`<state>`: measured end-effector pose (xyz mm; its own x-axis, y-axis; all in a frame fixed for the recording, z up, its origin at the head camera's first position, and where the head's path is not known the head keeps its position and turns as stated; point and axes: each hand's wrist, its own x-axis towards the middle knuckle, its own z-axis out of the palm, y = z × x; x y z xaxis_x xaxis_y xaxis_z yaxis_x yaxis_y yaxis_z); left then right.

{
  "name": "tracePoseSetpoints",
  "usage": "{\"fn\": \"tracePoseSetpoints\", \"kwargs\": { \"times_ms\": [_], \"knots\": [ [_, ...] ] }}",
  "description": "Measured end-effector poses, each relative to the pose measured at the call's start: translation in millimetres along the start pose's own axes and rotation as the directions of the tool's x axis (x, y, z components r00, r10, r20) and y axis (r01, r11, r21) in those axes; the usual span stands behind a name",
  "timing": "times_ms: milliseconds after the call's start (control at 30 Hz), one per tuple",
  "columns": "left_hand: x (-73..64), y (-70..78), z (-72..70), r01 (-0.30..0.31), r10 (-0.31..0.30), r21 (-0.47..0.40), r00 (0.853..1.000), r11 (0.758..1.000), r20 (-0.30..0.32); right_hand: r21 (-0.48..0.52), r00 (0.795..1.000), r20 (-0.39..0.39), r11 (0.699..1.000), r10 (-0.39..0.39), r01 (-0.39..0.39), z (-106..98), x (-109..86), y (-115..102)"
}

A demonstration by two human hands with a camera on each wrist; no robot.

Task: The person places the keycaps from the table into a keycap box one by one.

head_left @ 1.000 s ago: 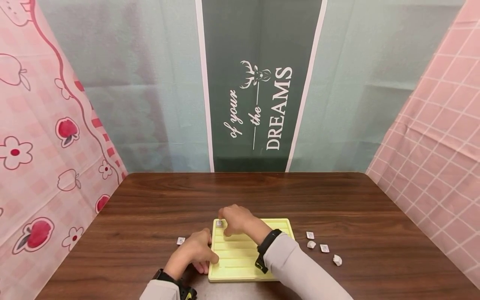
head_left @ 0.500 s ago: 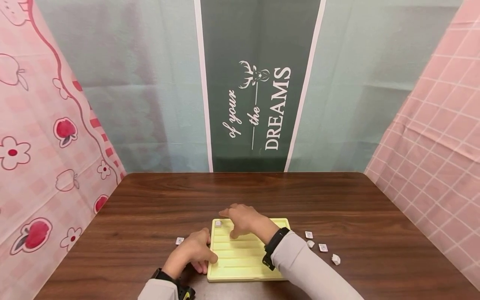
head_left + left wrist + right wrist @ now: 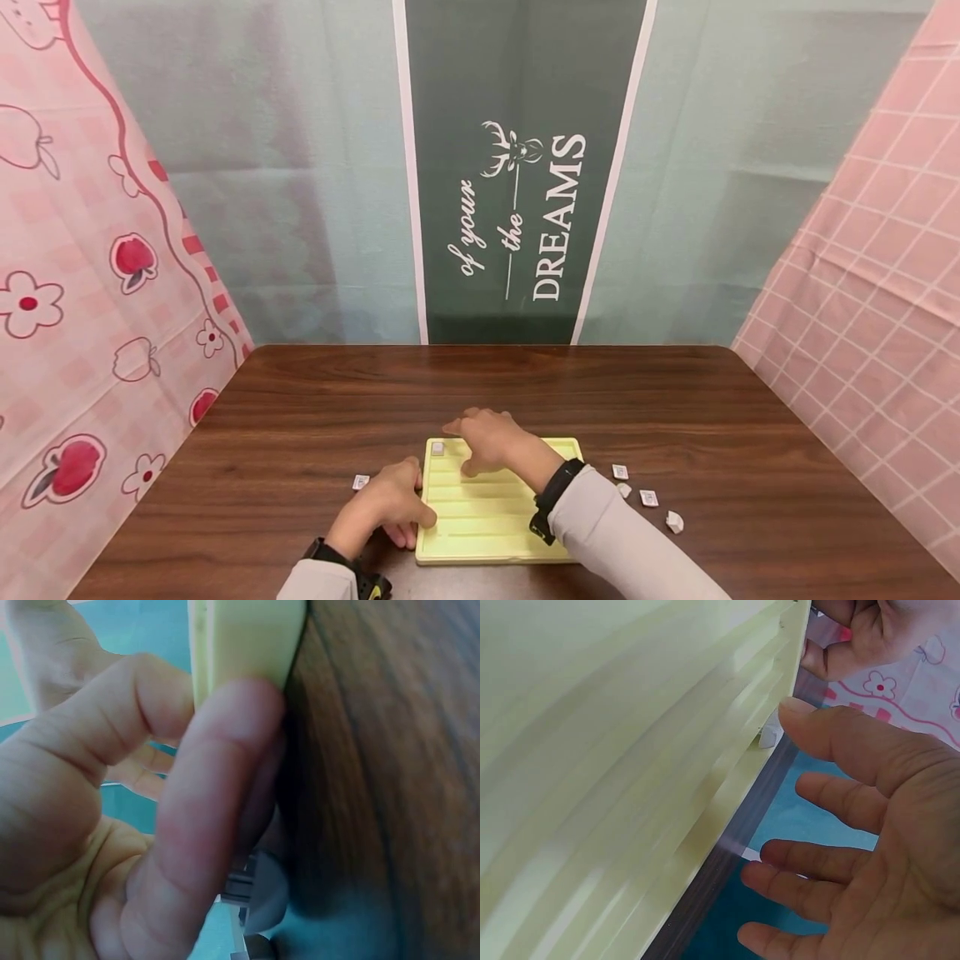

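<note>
A yellow ridged tray (image 3: pixel 480 507) lies on the table. My left hand (image 3: pixel 390 497) grips its left edge, thumb over the rim and fingers along the side, as the left wrist view shows up close. One small white keycap (image 3: pixel 437 448) sits in the tray's far left corner. Just right of that corner my right hand (image 3: pixel 491 440) hovers above the tray, fingers spread and holding nothing. The right wrist view shows the same keycap (image 3: pixel 769 733) beside the thumb, which appears apart from it.
Right of the tray lie several loose white pieces, among them a square one (image 3: pixel 648 498) and a chunky one (image 3: pixel 675 522). Another square piece (image 3: pixel 361 482) lies left, close to my left hand. A hanging cloth (image 3: pixel 525 325) stands behind the wooden table (image 3: pixel 300 392).
My right hand has drawn back slightly to the right, its fingers parting from beside the corner keycap, which stays in the tray. The left hand keeps its grip on the tray edge.
</note>
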<state>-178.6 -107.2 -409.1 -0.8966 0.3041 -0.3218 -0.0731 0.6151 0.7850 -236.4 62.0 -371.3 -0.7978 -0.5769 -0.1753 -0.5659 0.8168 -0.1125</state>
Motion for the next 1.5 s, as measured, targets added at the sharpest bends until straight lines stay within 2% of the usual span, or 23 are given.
{"fn": "tracePoseSetpoints", "kwargs": {
  "times_ms": [400,667,1033,1267,1500],
  "knots": [
    [-0.2,0.8,1.0,0.004,-0.004,0.005,1.000,1.000,0.001,0.000,1.000,0.019,1.000,0.008,-0.008,4.4,-5.9,6.3],
    [-0.5,0.3,1.6,0.001,-0.001,0.001,1.000,1.000,0.010,0.040,1.000,0.004,0.999,0.008,-0.008,8.0,-17.4,22.4],
    [-0.8,-0.3,-0.2,-0.006,0.006,-0.004,1.000,1.000,0.008,0.134,0.999,0.028,0.991,0.025,-0.029,-2.6,-36.7,53.7],
    [0.5,1.1,0.4,-0.008,0.008,-0.004,1.000,1.000,0.006,0.249,0.998,0.058,0.968,0.014,-0.028,-7.1,-49.7,67.2],
    [0.1,0.6,1.0,0.002,-0.002,0.002,1.000,1.000,0.006,0.271,0.998,0.058,0.962,0.022,-0.037,-2.7,-62.2,80.9]
  ]
}}
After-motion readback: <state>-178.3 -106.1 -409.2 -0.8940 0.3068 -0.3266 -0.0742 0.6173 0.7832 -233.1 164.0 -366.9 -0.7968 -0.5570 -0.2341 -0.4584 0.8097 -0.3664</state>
